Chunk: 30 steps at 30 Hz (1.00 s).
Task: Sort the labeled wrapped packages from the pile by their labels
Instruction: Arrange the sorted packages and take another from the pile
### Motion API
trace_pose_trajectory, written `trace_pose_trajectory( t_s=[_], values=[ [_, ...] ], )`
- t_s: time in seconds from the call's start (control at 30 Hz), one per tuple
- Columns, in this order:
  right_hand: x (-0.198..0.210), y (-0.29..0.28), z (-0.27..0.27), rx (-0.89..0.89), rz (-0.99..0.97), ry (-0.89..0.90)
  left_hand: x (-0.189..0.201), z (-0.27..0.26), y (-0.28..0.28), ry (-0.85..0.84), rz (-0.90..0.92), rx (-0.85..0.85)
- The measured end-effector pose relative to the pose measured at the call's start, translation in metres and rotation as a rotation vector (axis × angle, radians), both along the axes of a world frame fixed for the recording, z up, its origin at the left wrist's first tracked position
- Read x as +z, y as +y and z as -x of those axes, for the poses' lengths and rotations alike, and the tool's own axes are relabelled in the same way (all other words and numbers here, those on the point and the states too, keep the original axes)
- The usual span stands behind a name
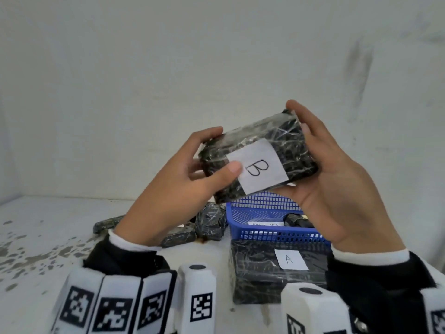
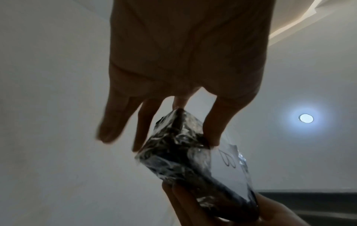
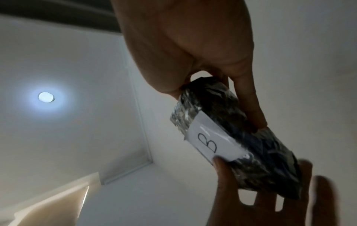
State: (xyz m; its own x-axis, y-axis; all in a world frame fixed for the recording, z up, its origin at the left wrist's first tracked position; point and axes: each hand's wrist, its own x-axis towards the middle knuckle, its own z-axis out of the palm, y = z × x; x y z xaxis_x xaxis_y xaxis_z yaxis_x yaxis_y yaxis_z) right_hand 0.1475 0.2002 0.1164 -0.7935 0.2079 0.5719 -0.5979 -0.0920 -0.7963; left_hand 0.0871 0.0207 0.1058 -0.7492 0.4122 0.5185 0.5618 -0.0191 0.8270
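Both hands hold up a black package wrapped in clear film (image 1: 284, 145) (image 2: 183, 154) (image 3: 251, 146) above the table, its white label marked B (image 1: 257, 168) facing me. My left hand (image 1: 183, 186) grips its left end, thumb on the label's edge and fingers behind. My right hand (image 1: 337, 179) grips the right end, thumb on the front, fingers round the back. Below, a large wrapped package labeled A (image 1: 265, 268) lies on the table. The pile of wrapped packages (image 1: 209, 222) lies behind my left wrist.
A blue mesh basket (image 1: 265, 208) stands behind the A package and holds a labeled package and a dark item. The white table (image 1: 48, 237) has grey stains at the left. A white wall rises close behind. Marker blocks sit on both wrists.
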Motion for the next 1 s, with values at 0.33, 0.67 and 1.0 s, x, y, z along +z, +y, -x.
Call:
trace_pose_trajectory(
  t_s=[0.33, 0.67, 1.0],
  values=[
    [-0.0010, 0.0028, -0.0065, -0.137, -0.369, 0.052, 0.0029, -0.0007, -0.0041, -0.040, -0.182, -0.014],
    [-0.0043, 0.0029, -0.0041, -0.159, -0.412, -0.003, 0.0023, -0.0006, -0.0069, -0.018, -0.108, 0.001],
    [-0.0038, 0.0014, -0.0035, -0.213, -0.390, -0.016, 0.0025, -0.0032, -0.0051, -0.015, -0.078, 0.029]
  ],
)
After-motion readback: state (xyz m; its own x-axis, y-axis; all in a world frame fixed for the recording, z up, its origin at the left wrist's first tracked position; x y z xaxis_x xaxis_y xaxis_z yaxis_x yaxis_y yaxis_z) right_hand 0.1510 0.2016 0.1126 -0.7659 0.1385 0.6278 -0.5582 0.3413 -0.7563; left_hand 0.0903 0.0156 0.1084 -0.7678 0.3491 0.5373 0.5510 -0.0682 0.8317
